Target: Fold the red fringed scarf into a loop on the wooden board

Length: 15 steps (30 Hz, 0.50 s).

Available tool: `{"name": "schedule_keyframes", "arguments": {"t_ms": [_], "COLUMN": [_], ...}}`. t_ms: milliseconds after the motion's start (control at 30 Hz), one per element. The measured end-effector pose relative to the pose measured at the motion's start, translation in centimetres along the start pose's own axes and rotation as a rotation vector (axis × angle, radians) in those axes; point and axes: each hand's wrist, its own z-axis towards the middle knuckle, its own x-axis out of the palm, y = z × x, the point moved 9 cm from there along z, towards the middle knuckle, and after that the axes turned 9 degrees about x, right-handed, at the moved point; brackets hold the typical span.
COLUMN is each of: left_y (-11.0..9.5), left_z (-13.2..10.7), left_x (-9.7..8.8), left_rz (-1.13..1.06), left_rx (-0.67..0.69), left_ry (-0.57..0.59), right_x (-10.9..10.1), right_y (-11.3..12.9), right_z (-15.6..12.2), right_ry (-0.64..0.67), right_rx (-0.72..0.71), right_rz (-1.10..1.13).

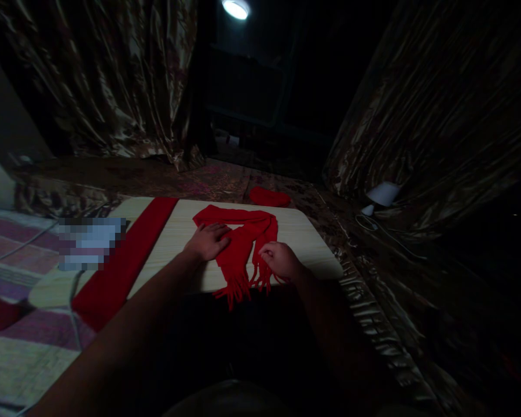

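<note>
You are in a dim room of a home, more a living or sleeping space than a workplace. Heavy patterned curtains (pixel 113 87) with a satin sheen hang at your left, and more of the same shiny drapery (pixel 438 116) falls at your right. A single round ceiling lamp (pixel 237 8) gives the only strong light. In front of you sits a low, pale wooden table (pixel 304 231) with rounded corners, set close to the floor. A striped woven rug (pixel 21 243) in purples and creams covers the floor at your left, and a small white table lamp (pixel 382 194) lies on the patterned covering at your right, its cord trailing beside it.
</note>
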Motion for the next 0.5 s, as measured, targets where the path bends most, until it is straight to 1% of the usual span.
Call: {"name": "schedule_keyframes", "arguments": {"t_ms": [100,200,300,500], "left_y": [0.3,0.4,0.3,0.1], "left_z": [0.1,0.2,0.2,0.2], "left_x": [0.3,0.4,0.3,0.1], "left_rz": [0.012,0.028,0.037,0.047], "left_rx": [0.008,0.017,0.018,0.016], "left_ry": [0.006,0.009,0.016,0.038], "right_x": [0.5,0.3,0.3,0.9], "right_y": [0.6,0.9,1.6,1.9], "right_z": [-1.1,-1.9,-2.6,-3.0], "right_ry": [0.047,0.035,0.028,0.061], "right_rx": [-0.054,-0.048,-0.073,-0.001], "right_rz": [-0.06,-0.074,-0.095,-0.155]}}
